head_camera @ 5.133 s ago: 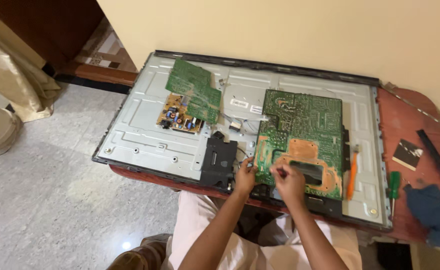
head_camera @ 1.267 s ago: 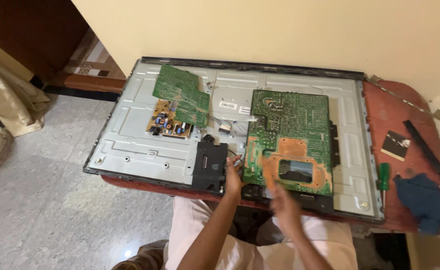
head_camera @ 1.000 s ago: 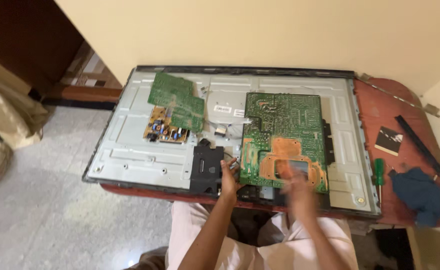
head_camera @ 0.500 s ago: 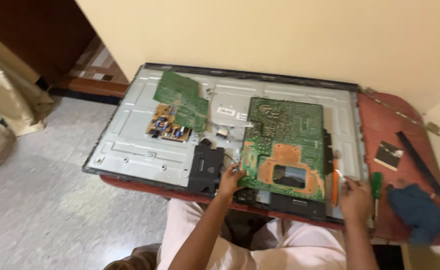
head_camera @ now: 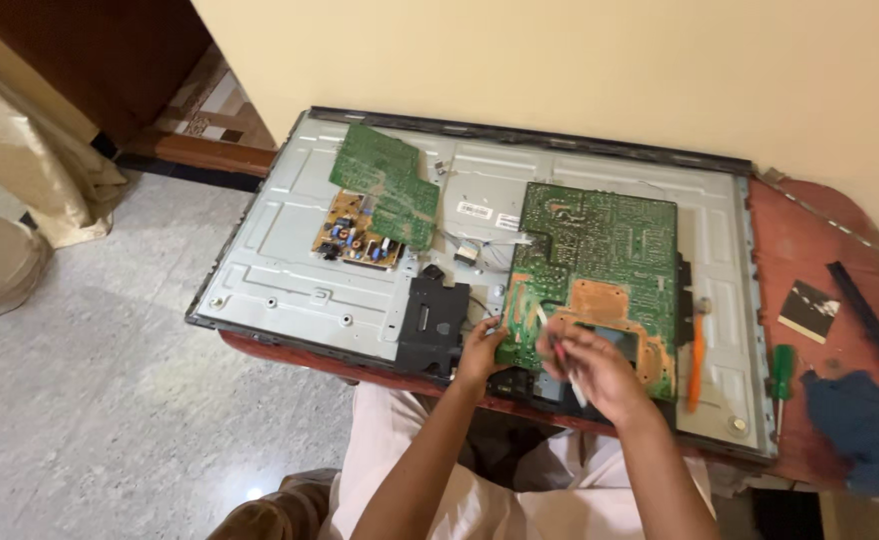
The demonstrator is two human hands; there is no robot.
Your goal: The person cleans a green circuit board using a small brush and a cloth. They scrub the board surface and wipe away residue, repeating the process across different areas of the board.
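A large green circuit board (head_camera: 600, 265) lies on the open metal back of a flat television panel (head_camera: 290, 270) set on a red table (head_camera: 810, 240). My left hand (head_camera: 480, 350) rests its fingertips on the board's lower left corner, beside a black box (head_camera: 430, 320). My right hand (head_camera: 592, 368) hovers over the board's orange lower part, blurred, with its fingers closed on a small thin pale tool whose kind I cannot tell.
A smaller green board (head_camera: 385, 185) overlaps a yellow board (head_camera: 355, 235) at the panel's upper left. An orange screwdriver (head_camera: 698, 362) lies right of the big board. A green screwdriver (head_camera: 782, 372), blue cloth (head_camera: 865, 425), black square piece (head_camera: 810, 310) and black strip (head_camera: 870, 325) lie on the table's right end.
My right hand reached out right, toward the orange screwdriver, then came back over the board's lower part holding a thin tool. The left hand stayed at the board's corner.
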